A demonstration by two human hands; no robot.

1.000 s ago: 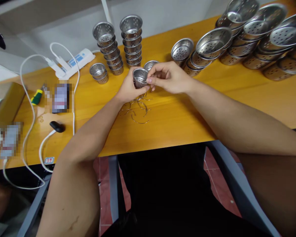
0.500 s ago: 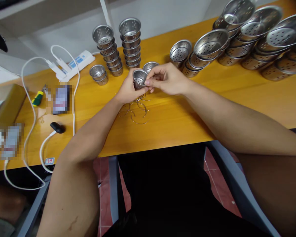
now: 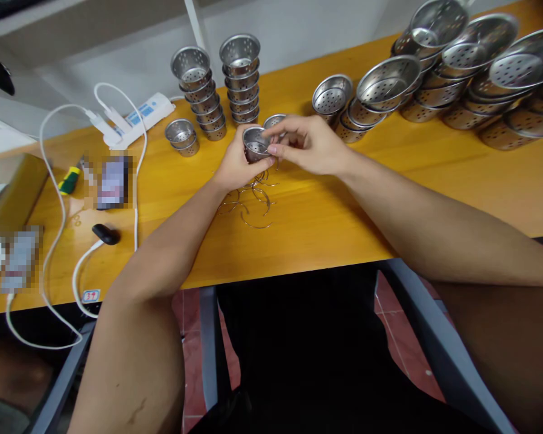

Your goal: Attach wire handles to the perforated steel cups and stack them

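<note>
A small perforated metal cup [image 3: 256,143] is held in my left hand [image 3: 235,164], whose fingers wrap round its side with the thumb at the front. My right hand [image 3: 305,144] is at the cup's right rim, thumb and index finger near it; a thin wire seems to show by the fingertips, but the grip is too small to make out. Below the cup, several thin curved wires [image 3: 257,202] lie loose on the wooden table [image 3: 298,235]. Another small metal cup [image 3: 274,120] stands just behind, partly hidden by my right hand.
Stacks of perforated cups stand behind my hands [image 3: 242,78] and at the right [image 3: 387,84]. A short stack [image 3: 181,137] is left of them. Further left are a power strip [image 3: 140,120], white cables, phones [image 3: 113,182] and a green-yellow object [image 3: 69,179]. Another person's leg shows lower left.
The index finger of my right hand has lifted and spread away from the thumb at the cup's rim. My left hand and the cup have hardly moved.
</note>
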